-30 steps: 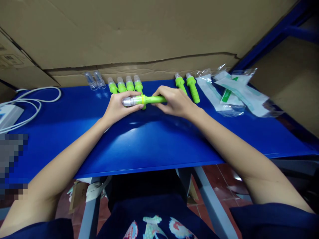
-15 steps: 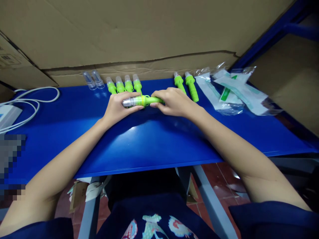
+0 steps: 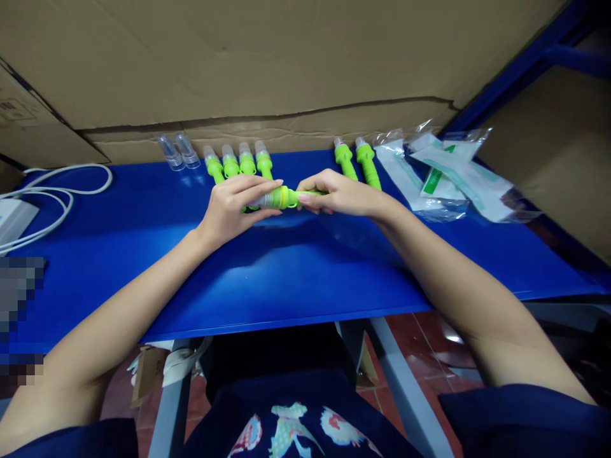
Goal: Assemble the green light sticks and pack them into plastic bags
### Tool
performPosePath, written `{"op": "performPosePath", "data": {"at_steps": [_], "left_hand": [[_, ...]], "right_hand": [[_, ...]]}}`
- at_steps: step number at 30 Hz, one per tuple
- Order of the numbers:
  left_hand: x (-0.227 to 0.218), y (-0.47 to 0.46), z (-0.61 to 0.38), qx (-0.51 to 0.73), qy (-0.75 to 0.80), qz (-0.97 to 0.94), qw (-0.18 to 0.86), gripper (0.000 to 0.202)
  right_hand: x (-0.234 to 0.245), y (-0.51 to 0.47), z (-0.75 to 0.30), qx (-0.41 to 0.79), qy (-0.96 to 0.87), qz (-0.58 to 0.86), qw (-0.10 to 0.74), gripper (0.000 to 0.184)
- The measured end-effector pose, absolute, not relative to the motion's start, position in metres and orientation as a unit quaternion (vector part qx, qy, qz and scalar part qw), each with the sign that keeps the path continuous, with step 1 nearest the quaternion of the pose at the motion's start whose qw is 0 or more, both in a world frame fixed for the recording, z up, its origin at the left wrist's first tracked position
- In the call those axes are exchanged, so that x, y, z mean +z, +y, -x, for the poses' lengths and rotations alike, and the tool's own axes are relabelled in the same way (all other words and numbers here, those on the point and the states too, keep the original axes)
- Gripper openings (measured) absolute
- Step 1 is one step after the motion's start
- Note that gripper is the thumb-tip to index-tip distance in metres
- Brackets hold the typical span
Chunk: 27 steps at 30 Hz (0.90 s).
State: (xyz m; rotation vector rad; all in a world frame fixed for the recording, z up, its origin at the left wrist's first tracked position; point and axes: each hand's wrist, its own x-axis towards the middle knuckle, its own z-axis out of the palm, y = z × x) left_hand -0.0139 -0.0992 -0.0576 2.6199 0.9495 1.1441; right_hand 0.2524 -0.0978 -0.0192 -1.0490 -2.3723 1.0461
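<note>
My left hand is closed around the clear cap end of a lime-green stick-shaped device. The device lies level above the blue table, with a yellow ring near its middle. My right hand pinches its narrow green end from the other side. Much of the clear cap is hidden inside my left hand. Just beyond my left hand stand several similar green devices with clear tops. Behind my right hand are two more green devices with clear tips.
Two loose clear caps stand at the back left. Plastic-wrapped white and green packets lie at the right. A white cable and a white box occupy the left side. Cardboard walls the back of the blue table.
The held device has shifted slightly right, and more of its clear cap is now covered by my left hand. My right hand has moved a little right and its grip has changed.
</note>
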Motion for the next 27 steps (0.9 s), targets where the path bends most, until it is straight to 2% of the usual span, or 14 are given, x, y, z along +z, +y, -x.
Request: {"op": "performPosePath", "data": {"at_steps": [4, 12, 16, 19, 23, 27], "left_hand": [[-0.056, -0.099, 0.012, 0.365, 0.315, -0.873, 0.066, 0.049], [-0.056, -0.088, 0.015, 0.376, 0.342, -0.857, 0.085, 0.053], [-0.055, -0.086, 0.016, 0.423, 0.355, -0.828, 0.097, 0.063], [-0.058, -0.082, 0.017, 0.446, 0.363, -0.808, 0.128, 0.071], [-0.070, -0.067, 0.025, 0.456, 0.351, -0.790, 0.209, 0.087], [-0.082, -0.055, 0.030, 0.460, 0.348, -0.774, 0.263, 0.095]], "right_hand": [[-0.020, -0.094, -0.256, 0.434, -0.819, 0.347, 0.141, 0.050], [-0.024, -0.094, -0.250, 0.214, -0.870, 0.404, 0.182, 0.037], [-0.028, -0.087, -0.256, 0.190, -0.874, 0.395, 0.210, 0.046], [-0.032, -0.082, -0.259, 0.181, -0.871, 0.395, 0.228, 0.041], [-0.036, -0.079, -0.259, 0.264, -0.851, 0.391, 0.231, 0.039], [-0.039, -0.075, -0.259, 0.385, -0.787, 0.393, 0.279, 0.047]]}}
